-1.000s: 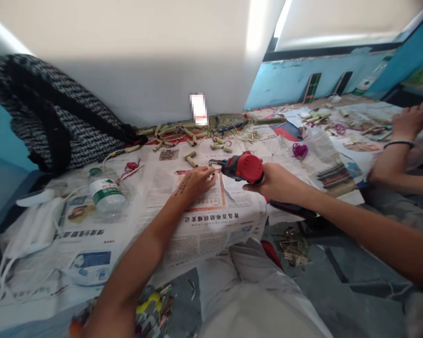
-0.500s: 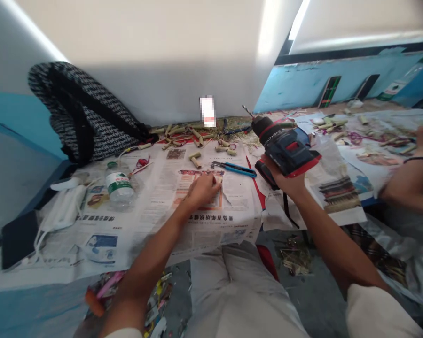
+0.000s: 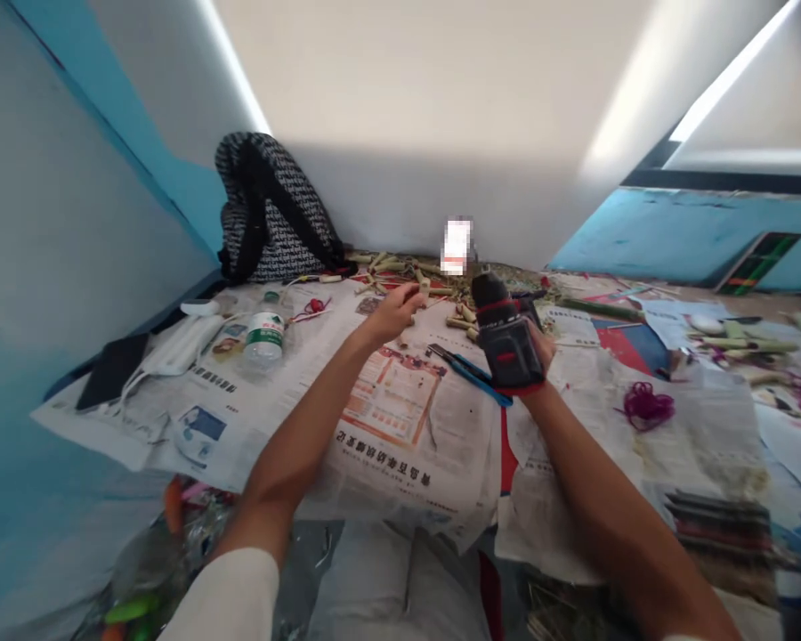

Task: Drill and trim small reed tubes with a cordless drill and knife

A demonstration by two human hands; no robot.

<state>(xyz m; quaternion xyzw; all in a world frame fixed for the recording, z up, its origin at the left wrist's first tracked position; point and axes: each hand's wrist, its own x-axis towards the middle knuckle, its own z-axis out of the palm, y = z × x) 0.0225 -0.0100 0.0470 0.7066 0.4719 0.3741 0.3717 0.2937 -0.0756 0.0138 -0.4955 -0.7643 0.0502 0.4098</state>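
Observation:
My right hand (image 3: 542,349) grips a black and red cordless drill (image 3: 504,334), held above the newspaper with its chuck pointing away from me. My left hand (image 3: 399,313) reaches over the paper with its fingers closed on a short piece of bamboo (image 3: 425,287). Another short bamboo piece (image 3: 402,344) lies just under that hand, partly hidden. Between my hands a blue utility knife (image 3: 471,372) rests on the newspaper (image 3: 380,472), its handle end close below the drill.
Cut bamboo pieces (image 3: 391,264) and shavings lie along the back. At left are a black-and-white bag (image 3: 280,214), a water bottle (image 3: 265,334), a white mask (image 3: 182,345) and a dark phone (image 3: 113,369). Purple cord (image 3: 647,405) lies at right.
My left hand has moved forward and picked up a short bamboo piece from the newspaper. The drill has turned to point more directly away from me. The camera view has swung left.

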